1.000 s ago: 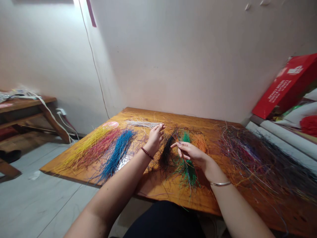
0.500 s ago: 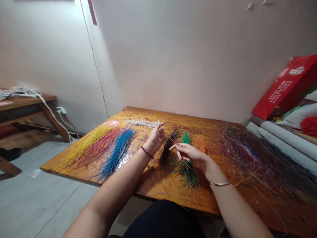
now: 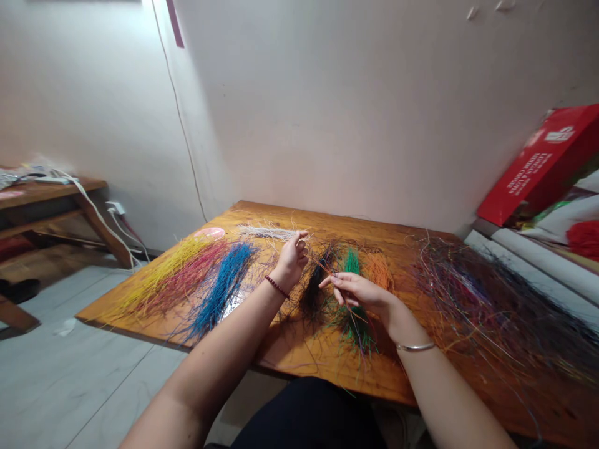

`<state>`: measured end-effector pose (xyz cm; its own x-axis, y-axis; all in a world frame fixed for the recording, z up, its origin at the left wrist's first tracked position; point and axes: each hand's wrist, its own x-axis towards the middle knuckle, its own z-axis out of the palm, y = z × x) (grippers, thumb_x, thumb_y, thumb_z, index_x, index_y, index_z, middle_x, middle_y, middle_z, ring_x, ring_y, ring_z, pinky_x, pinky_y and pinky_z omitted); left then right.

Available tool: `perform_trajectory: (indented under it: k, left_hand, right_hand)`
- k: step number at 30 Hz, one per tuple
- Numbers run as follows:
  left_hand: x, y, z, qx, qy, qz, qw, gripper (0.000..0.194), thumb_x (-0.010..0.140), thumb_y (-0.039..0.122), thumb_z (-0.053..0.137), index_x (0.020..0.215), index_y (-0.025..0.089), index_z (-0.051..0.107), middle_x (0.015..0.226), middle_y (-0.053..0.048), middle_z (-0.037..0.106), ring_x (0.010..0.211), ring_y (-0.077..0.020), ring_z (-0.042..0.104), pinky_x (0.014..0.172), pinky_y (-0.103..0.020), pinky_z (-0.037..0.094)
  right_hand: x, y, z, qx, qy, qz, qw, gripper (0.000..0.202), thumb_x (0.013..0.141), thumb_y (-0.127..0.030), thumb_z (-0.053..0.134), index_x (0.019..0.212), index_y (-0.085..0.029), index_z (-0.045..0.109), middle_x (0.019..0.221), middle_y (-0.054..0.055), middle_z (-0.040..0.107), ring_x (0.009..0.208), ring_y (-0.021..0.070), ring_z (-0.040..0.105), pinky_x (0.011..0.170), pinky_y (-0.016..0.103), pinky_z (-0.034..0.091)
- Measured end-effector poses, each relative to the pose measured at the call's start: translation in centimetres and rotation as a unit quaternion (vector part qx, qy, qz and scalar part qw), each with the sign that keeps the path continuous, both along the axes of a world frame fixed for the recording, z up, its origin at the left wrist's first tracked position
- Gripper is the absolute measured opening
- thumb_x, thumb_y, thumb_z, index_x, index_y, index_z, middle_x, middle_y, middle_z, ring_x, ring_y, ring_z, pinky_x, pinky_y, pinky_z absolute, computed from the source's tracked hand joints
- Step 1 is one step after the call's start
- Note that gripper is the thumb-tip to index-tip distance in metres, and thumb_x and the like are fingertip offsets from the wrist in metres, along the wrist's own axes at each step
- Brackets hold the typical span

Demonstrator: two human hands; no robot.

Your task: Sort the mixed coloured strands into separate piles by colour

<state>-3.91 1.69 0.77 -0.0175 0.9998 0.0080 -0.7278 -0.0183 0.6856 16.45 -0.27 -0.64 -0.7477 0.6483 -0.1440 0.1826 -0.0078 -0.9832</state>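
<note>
My right hand (image 3: 353,288) is closed in a pinch on a few thin strands (image 3: 359,315), orange and purple, whose loose ends hang over the bundle of green strands (image 3: 352,260). At the left, my left hand (image 3: 292,259) has its thumb and index finger pressed together. An orange strand runs from near its fingertips towards the right hand; the pinch point itself is too fine to see clearly. Between and below the hands lies a bundle of black strands (image 3: 316,290). A bundle of white strands (image 3: 266,232) sits just behind my left hand.
On the wooden table (image 3: 281,355) are yellow (image 3: 159,274), red (image 3: 194,274), blue (image 3: 227,284) and orange bundles (image 3: 378,269). A large tangled heap of mixed strands (image 3: 491,299) covers the right side. Beyond it are white rolls (image 3: 547,268) and a red box (image 3: 538,162).
My left thumb and index finger have closed together and the hand has tipped slightly. My right hand has barely moved, still holding strands.
</note>
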Motion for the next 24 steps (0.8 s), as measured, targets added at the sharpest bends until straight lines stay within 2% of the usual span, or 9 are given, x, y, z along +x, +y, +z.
perform_trajectory:
  k: [4,8,14,19,24]
  left_hand:
    - [-0.1,0.1,0.1,-0.017,-0.013,0.007,1.0,0.016,0.09,0.032,0.059,0.088,0.018,0.051,0.052,0.009,0.021,0.038,-0.0046,0.015,0.039,-0.017,0.011]
    - [-0.2,0.3,0.0,-0.036,-0.052,-0.018,0.998,0.025,0.094,0.03,0.052,0.076,0.019,0.04,0.051,0.009,0.021,0.037,-0.0054,0.015,0.038,-0.017,0.01]
    - [-0.1,0.3,-0.2,-0.039,-0.063,-0.052,0.996,0.031,0.099,0.035,0.043,0.073,0.018,0.04,0.052,0.007,0.023,0.038,-0.0058,0.017,0.038,-0.017,0.012]
    - [0.6,0.1,-0.3,-0.008,-0.041,-0.08,0.996,0.036,0.094,0.042,0.053,0.071,0.017,0.041,0.055,0.007,0.027,0.041,-0.0052,0.021,0.04,-0.017,0.016]
    - [1.5,-0.1,-1.0,0.03,0.02,-0.09,0.995,0.041,0.088,0.051,0.061,0.072,0.016,0.046,0.06,0.005,0.032,0.045,-0.0054,0.026,0.04,-0.017,0.018]
  right_hand:
    - [0.0,0.0,0.0,0.001,-0.003,-0.009,1.0,0.042,0.092,-0.047,0.054,0.112,-0.012,0.066,0.061,-0.002,0.059,0.038,0.0032,0.034,0.036,0.018,0.022]
    - [0.1,0.1,-0.1,-0.001,0.006,-0.015,1.0,0.042,0.092,-0.046,0.053,0.113,-0.013,0.066,0.061,-0.002,0.058,0.038,0.0032,0.033,0.036,0.018,0.022]
    - [0.1,0.1,0.0,-0.007,0.023,-0.017,1.0,0.04,0.093,-0.045,0.053,0.114,-0.013,0.066,0.061,-0.002,0.058,0.037,0.0028,0.031,0.036,0.019,0.021]
    - [0.1,0.0,0.0,-0.008,0.021,-0.026,0.999,0.039,0.093,-0.044,0.053,0.113,-0.013,0.066,0.061,-0.002,0.058,0.037,0.0028,0.033,0.036,0.018,0.02]
    - [0.0,0.1,-0.1,-0.006,0.025,-0.022,0.999,0.039,0.093,-0.044,0.052,0.112,-0.012,0.066,0.061,-0.001,0.058,0.037,0.0027,0.032,0.037,0.019,0.02]
